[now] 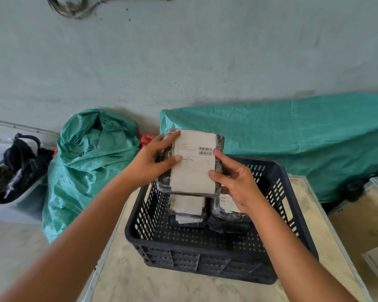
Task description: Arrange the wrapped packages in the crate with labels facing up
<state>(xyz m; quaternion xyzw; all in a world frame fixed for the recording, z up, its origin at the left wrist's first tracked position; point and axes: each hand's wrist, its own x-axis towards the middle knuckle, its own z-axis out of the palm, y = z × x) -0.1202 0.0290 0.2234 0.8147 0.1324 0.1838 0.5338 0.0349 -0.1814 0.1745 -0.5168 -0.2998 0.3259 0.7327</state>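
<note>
A green sack (90, 158) slumps well left of the left hand (153, 162), which pinches the left edge of a wrapped package (193, 164), thumb on its white label (194, 171). The right hand (234, 182) clamps the opposite edge, fingers curled under. The package hangs label-up over the far-left part of the black crate (216, 258) on the desk (162, 286); beneath the hands lie two stacks (189, 209), labels up. To finish well, lower it level and square onto the left stack, keeping the label flat and sliding fingers out last.
</note>
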